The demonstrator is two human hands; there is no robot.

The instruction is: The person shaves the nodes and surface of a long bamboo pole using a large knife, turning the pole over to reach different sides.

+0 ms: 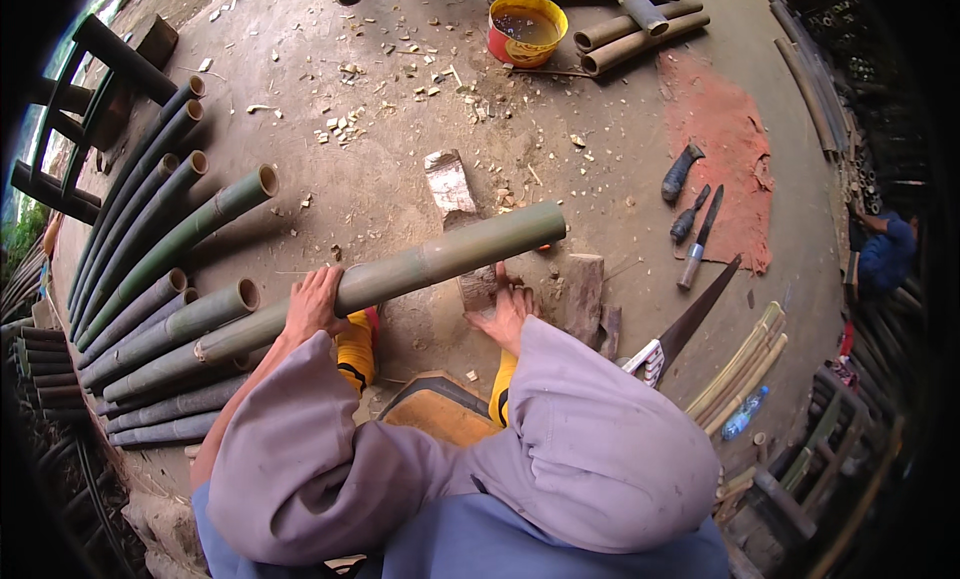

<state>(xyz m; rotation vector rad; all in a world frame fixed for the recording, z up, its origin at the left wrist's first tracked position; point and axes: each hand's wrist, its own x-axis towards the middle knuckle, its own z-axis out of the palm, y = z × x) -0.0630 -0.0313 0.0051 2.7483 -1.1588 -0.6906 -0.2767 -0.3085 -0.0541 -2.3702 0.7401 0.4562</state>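
While our left hand [315,301] grips a long bamboo pole [450,252] partway along, our right hand [508,317] is at the near end of a rough wooden block [448,184], fingers spread; we can't tell whether it grips. Pole lies slantwise over the block, one cut end out to the right, the other down among the bamboo stack [185,241] on our left. Yellow footwear [355,351] shows just below the pole. To our right: short wooden chunk [583,294], then a saw [690,321], pale handle toward us. Beyond that, a knife [708,224] partly over a red mat [735,159]. Bamboo strips [740,369] and a plastic bottle [745,412] lie nearer us. Far side: yellow bucket [515,54] of murky liquid, beside cut bamboo lengths [645,44]. Person in blue [885,254] at far right.
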